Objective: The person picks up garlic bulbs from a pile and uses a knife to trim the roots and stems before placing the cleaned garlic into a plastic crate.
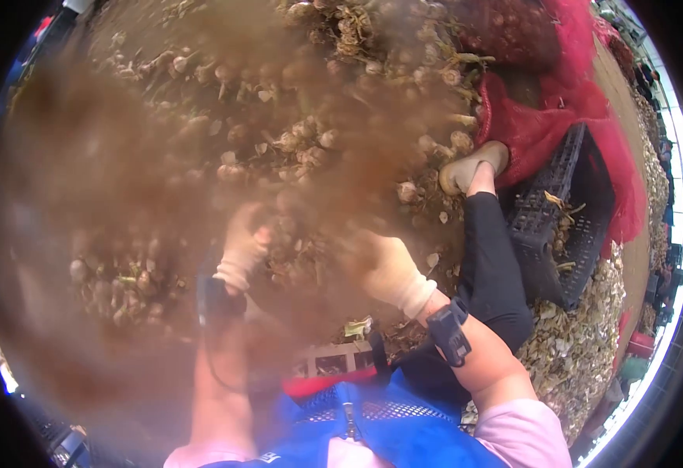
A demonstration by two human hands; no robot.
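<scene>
Brown smears on the lens blur much of the picture. My left hand point(240, 248), in a pale glove with one fingertip showing bare, is in front of me among heaped garlic bulbs point(306, 144) with stems and roots. To its right, my gloved right hand point(391, 269) reaches in toward the same spot, back of the hand up. The smear hides the fingers of both hands, so I cannot make out whether they hold anything. Between the hands lie more blurred garlic bulbs point(304, 253).
A black plastic crate point(540, 226) stands tilted by my leg at right, with garlic scraps inside. Behind it spreads a red mesh sack point(529, 129). Papery garlic skins point(579, 335) cover the ground at lower right. A pale slatted crate edge point(330, 365) shows near my lap.
</scene>
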